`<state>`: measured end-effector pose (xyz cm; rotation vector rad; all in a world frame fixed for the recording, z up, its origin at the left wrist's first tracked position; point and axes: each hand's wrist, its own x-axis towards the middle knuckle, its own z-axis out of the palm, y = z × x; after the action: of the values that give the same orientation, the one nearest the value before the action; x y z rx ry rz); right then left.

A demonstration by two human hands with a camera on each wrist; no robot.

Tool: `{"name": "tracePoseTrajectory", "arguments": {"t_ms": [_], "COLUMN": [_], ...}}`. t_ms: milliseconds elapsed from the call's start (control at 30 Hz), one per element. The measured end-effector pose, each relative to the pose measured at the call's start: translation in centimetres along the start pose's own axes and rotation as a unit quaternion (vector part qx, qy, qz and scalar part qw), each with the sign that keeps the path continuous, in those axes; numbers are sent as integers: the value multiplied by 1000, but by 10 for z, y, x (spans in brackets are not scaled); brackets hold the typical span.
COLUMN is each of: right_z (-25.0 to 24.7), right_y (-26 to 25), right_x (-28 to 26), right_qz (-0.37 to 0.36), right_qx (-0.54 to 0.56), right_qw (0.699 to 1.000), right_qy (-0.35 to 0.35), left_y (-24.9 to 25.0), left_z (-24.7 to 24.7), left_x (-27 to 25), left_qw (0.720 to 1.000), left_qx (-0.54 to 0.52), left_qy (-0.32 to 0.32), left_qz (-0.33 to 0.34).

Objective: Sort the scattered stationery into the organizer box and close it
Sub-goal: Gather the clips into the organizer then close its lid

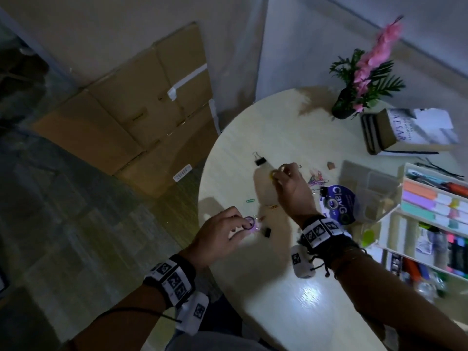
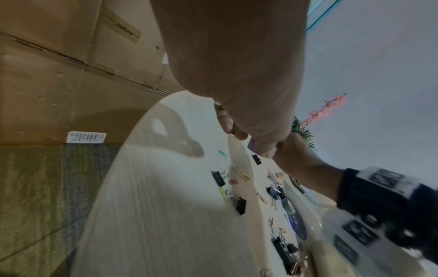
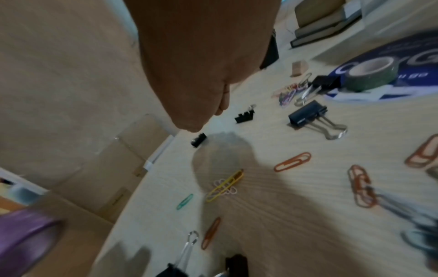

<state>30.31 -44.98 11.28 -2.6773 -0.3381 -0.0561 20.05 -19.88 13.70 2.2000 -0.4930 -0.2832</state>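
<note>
On the round pale table (image 1: 253,287), my left hand (image 1: 240,220) grips a purple tape roll (image 1: 250,222) near the left edge; the roll also shows in the left wrist view (image 2: 251,145). Further in, my right hand (image 1: 278,173) pinches a small yellow item (image 1: 272,174), just right of a black binder clip (image 1: 259,161). Scattered around lie a green paper clip (image 1: 250,200), a small black binder clip (image 1: 267,231), a yellow paper clip (image 3: 225,185), an orange paper clip (image 3: 292,161) and a larger binder clip (image 3: 308,114). The white organizer box (image 1: 405,173) stands open at the right, holding markers and sticky notes.
A clear plastic tray (image 1: 367,183) and a round blue label (image 1: 339,198) bearing a tape roll (image 3: 369,72) sit beside the organizer. A pile of coloured paper clips (image 1: 315,178), books (image 1: 405,133) and a potted plant (image 1: 354,97) stand further back. Cardboard boxes (image 1: 141,117) are stacked left of the table.
</note>
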Motion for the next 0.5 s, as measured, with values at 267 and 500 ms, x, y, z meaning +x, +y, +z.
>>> {"name": "tracePoseTrajectory", "arguments": {"t_ms": [267,500], "right_z": [-108,-190], "right_y": [16,69], "right_x": [-120,-242], "right_qz": [26,115], "right_qx": [43,-6], "right_qw": [998,992], "right_qy": [49,58], "left_y": [46,137], "left_z": [39,113], "left_x": [57,125], "left_qw": [998,990], "left_qx": [-19,1], "left_qy": [-17,-38], "left_qz": [55,136]}}
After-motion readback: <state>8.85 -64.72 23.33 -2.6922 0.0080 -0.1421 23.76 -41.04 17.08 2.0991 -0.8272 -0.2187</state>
